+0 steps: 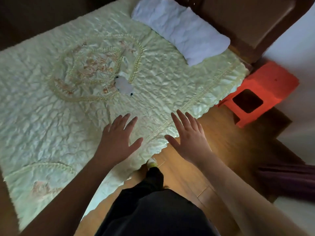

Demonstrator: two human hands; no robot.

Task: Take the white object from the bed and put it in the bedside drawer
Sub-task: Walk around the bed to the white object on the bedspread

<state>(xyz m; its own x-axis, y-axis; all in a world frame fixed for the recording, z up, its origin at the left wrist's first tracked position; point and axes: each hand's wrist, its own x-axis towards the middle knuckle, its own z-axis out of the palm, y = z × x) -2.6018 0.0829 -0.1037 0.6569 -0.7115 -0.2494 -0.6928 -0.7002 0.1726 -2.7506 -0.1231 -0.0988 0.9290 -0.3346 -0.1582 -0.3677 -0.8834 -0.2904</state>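
A small white object with dark ends lies near the middle of the bed, on the pale green embroidered quilt. My left hand hovers over the quilt below it, fingers spread, holding nothing. My right hand is stretched out over the bed's near edge, also spread and empty. Both hands are well short of the white object. No drawer is visible in this view.
A white pillow lies at the head of the bed against a dark brown headboard. An orange plastic stool stands on the wooden floor beside the bed. My dark trousers and one shoe show below.
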